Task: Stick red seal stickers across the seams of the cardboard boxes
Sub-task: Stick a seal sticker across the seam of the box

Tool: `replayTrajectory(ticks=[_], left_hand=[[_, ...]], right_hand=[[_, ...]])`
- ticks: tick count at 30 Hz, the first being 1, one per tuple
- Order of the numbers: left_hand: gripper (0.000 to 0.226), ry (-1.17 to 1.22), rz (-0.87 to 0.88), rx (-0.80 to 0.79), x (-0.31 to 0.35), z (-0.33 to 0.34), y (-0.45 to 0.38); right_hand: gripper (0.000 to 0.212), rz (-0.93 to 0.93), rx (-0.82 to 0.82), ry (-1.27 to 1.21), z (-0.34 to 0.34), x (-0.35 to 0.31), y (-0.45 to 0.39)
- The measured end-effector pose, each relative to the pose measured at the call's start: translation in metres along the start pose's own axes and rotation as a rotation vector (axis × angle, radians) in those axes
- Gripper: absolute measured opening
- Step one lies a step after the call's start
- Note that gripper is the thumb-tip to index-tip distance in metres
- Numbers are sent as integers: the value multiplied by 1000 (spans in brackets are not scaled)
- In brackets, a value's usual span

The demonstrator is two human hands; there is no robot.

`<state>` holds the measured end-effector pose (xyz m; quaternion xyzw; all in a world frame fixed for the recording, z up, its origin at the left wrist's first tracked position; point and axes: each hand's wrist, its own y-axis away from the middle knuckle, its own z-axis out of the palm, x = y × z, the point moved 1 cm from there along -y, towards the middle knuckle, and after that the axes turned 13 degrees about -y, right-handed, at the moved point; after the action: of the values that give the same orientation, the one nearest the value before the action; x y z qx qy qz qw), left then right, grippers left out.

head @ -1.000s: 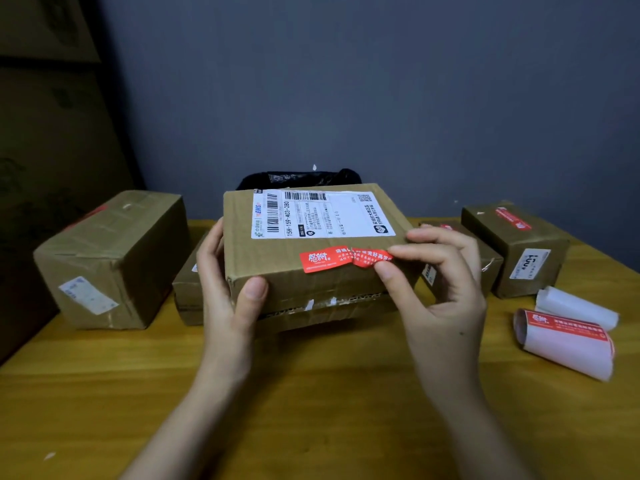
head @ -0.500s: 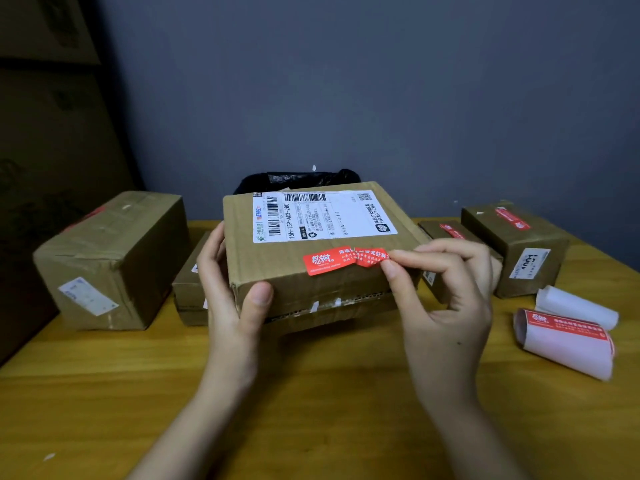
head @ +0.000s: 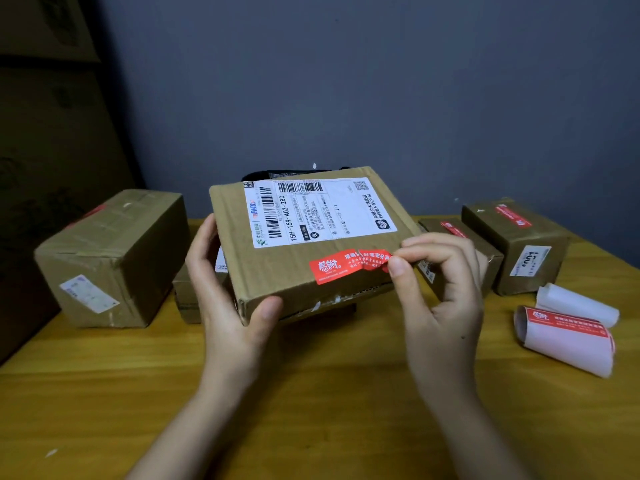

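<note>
My left grip [head: 228, 299] clasps the box [head: 304, 244] tilted off the bench [head: 311, 393], steadying it while my right grip [head: 440, 282] pinches the wrinkled sticker [head: 346, 265] for smoothing.

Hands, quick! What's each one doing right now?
Left hand: grips the cardboard box by its left corner.
Right hand: pinches the right end of the red seal sticker.
</note>
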<state>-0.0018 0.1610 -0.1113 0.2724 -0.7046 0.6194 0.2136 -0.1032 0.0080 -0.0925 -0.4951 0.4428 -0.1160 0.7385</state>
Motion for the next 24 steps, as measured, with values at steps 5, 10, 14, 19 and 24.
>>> replayTrajectory(ticks=[5,10,14,19,24], left_hand=[[111,-27,23,12,0,-1,-1],[116,-116,72,12,-3,0,-1],[114,-84,31,31,-1,1,1],[114,-90,25,45,-1,1,1],[115,-128,70,35,-5,2,1]], right_hand=[[10,-41,-33,44,2,1,1],[19,41,7,-96,1,0,3],[12,22,17,-80,2,-3,3],[16,78,-44,-236,2,-7,2],[32,202,-59,-408,7,-11,5]])
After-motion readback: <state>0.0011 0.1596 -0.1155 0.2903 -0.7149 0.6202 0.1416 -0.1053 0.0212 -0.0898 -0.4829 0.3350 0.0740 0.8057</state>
